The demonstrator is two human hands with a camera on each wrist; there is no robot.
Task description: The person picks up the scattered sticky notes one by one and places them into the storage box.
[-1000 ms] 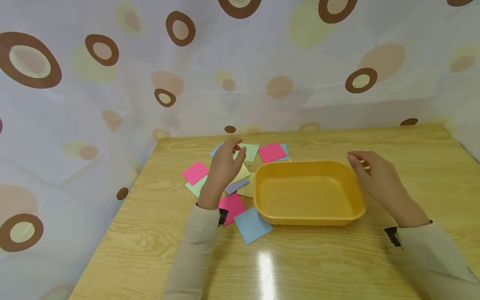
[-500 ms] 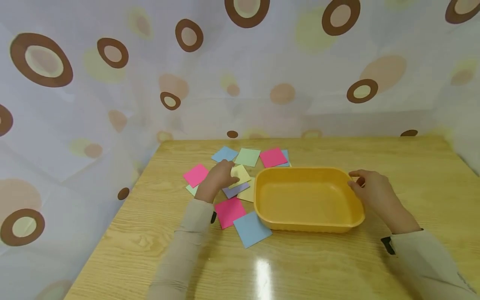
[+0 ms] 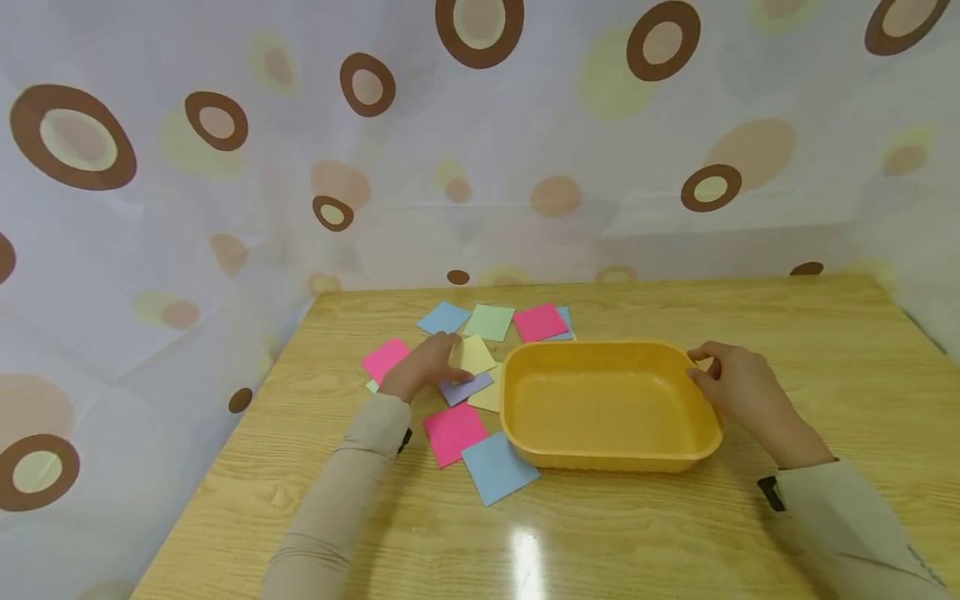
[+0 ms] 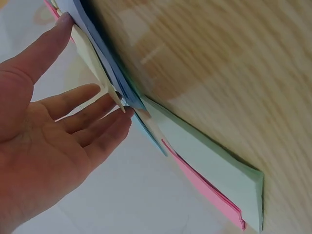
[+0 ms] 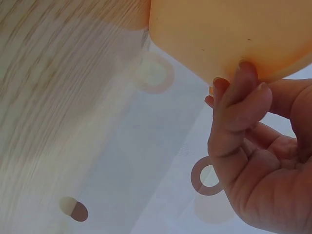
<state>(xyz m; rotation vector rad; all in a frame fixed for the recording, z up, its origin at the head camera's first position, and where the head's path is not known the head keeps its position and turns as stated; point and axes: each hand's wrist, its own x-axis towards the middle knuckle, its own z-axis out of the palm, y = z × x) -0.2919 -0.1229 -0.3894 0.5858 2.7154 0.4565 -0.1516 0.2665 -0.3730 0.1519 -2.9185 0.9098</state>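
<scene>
My left hand (image 3: 426,364) is low over a cluster of coloured sticky notes, its thumb at a purple note (image 3: 467,388) and its fingers at the far side of a yellow note (image 3: 474,357). In the left wrist view, the fingers stretch out nearly straight, tips against the edge of the stacked notes, thumb (image 4: 51,41) well apart from them. On the other side, my right hand (image 3: 738,383) pinches the right rim of an orange-yellow plastic basin (image 3: 611,408). The right wrist view shows curled fingers (image 5: 239,107) at the basin's edge. The basin holds nothing.
Behind the left hand lie a blue note (image 3: 443,317), a green note (image 3: 491,322) and a pink note (image 3: 540,322). Nearer are another pink note (image 3: 454,433) and a blue note (image 3: 498,468) beside the basin. A patterned cloth (image 3: 480,150) backs the wooden table (image 3: 615,533).
My left hand has come down from above the notes onto the yellow and purple ones. My right hand has closed in on the basin's right rim.
</scene>
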